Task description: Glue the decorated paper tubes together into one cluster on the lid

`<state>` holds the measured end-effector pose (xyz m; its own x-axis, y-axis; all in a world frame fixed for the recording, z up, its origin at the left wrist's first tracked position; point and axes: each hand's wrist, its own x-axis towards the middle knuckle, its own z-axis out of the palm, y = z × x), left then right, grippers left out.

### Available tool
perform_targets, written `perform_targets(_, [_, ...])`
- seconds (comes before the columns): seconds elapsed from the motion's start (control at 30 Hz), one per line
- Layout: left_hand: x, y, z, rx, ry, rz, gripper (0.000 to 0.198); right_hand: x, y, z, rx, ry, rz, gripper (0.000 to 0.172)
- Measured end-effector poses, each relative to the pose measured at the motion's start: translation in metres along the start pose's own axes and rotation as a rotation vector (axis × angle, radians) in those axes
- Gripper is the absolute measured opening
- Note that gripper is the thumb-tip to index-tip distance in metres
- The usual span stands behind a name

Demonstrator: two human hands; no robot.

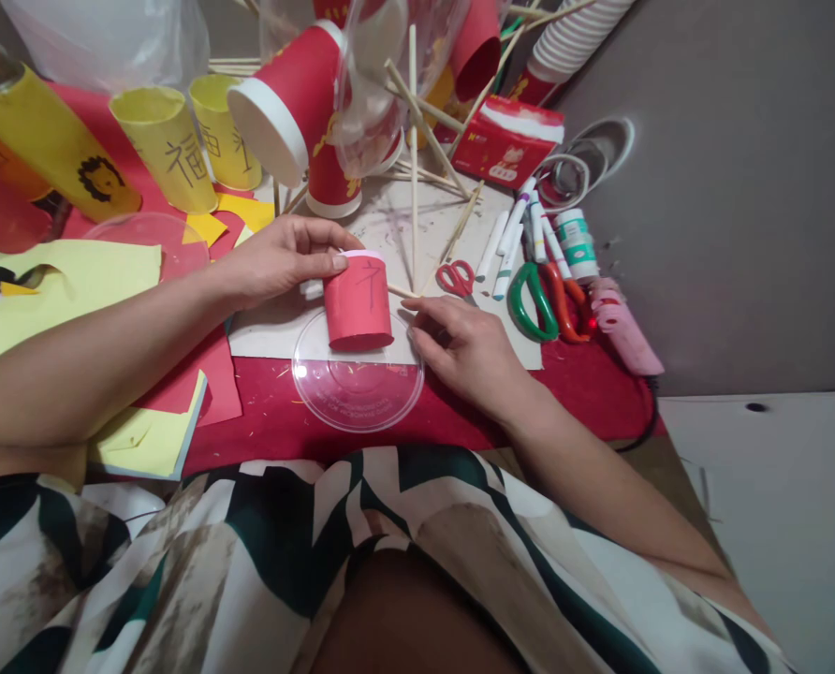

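Note:
A red paper cup [358, 304] stands upside down on a clear plastic lid [358, 386] near the table's front edge. My left hand [277, 257] is closed round the cup's top rim, thumb on the near side. My right hand [463, 351] rests on the table just right of the cup, fingers loosely curled, fingertips beside the lid's rim and a thin wooden stick [403, 292]. Whether it pinches the stick is unclear.
Small red scissors [456, 278], green scissors [535, 301], markers [512, 239], a glue bottle [576, 245] and a pink tool [624, 328] lie to the right. Yellow cups [171, 150], red cups [287, 108], crossed sticks [417, 122], a red packet [505, 140] and coloured paper [59, 281] crowd the back and left.

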<state>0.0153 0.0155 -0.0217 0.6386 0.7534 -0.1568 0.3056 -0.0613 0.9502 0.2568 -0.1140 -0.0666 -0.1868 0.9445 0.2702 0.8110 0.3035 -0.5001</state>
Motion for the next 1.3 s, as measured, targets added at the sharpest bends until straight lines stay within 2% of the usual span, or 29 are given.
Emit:
perform_targets(0.1, [0.000,0.001,0.000,0.033,0.016,-0.031,0.027,0.000,0.000,0.000,-0.001,-0.002,0.008,0.032])
perform_targets(0.4, [0.001,-0.002,0.000,0.047,0.035,0.000,0.025,0.000,-0.001,0.000,-0.007,0.011,0.001,0.031])
perform_targets(0.7, [-0.003,0.002,-0.002,0.017,0.008,0.049,0.021,-0.005,0.005,-0.001,0.003,0.040,-0.090,0.028])
perform_targets(0.83, [-0.012,0.015,-0.009,0.092,0.018,0.107,0.021,-0.008,0.009,0.000,0.034,0.062,-0.121,0.029])
perform_targets(0.97, [-0.039,0.044,-0.028,0.238,0.021,0.123,0.023,-0.009,0.009,-0.002,0.039,0.070,-0.139,0.029])
perform_targets(1.03, [-0.056,0.058,-0.043,0.281,0.090,0.092,0.021,-0.009,0.007,-0.003,0.023,0.069,-0.159,0.028])
perform_targets(1.13, [-0.075,0.065,-0.074,0.297,0.276,0.127,0.017,-0.009,0.005,-0.005,0.007,0.061,-0.173,0.029])
perform_targets(1.23, [-0.084,0.058,-0.105,0.365,0.527,0.203,0.020,-0.009,0.006,-0.005,0.005,0.067,-0.177,0.030])
perform_targets(1.3, [-0.084,0.048,-0.119,0.475,0.660,0.153,0.028,-0.009,0.007,-0.005,0.008,0.073,-0.171,0.030])
